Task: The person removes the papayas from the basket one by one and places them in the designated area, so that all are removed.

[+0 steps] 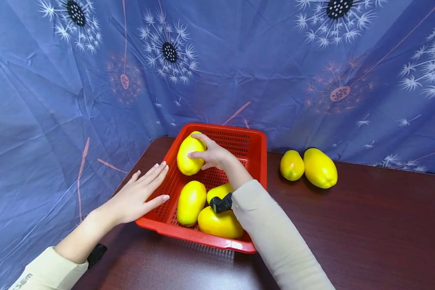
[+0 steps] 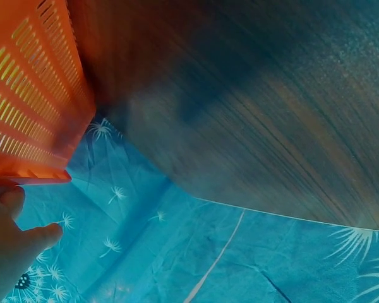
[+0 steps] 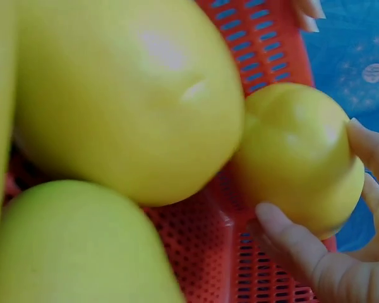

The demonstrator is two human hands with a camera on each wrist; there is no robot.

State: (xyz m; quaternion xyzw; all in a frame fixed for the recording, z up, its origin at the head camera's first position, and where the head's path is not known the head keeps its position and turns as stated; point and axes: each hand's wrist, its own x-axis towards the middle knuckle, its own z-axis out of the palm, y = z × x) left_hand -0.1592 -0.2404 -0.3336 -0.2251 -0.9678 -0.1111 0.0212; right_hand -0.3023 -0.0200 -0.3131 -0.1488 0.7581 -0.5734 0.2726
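My right hand [image 1: 215,156] grips a yellow papaya [image 1: 186,160] at the far left corner inside a red plastic basket [image 1: 259,161]. Thumb and fingers curl around its right side and top, as the right wrist view also shows with the held papaya [image 3: 303,151]. Nearer the front of the basket lie three more: an upright-lying papaya [image 1: 191,203], a sideways papaya [image 1: 219,223], and another papaya [image 1: 217,191] partly hidden by my right wrist. My left hand [image 1: 139,197] lies with straight, spread fingers along the basket's left rim, holding nothing.
Two yellow papayas lie side by side on the dark brown table [image 1: 377,225] right of the basket, a smaller papaya [image 1: 292,165] and a larger papaya [image 1: 320,168]. A blue curtain [image 1: 221,60] with dandelion prints hangs behind and to the left, close to the table's edge.
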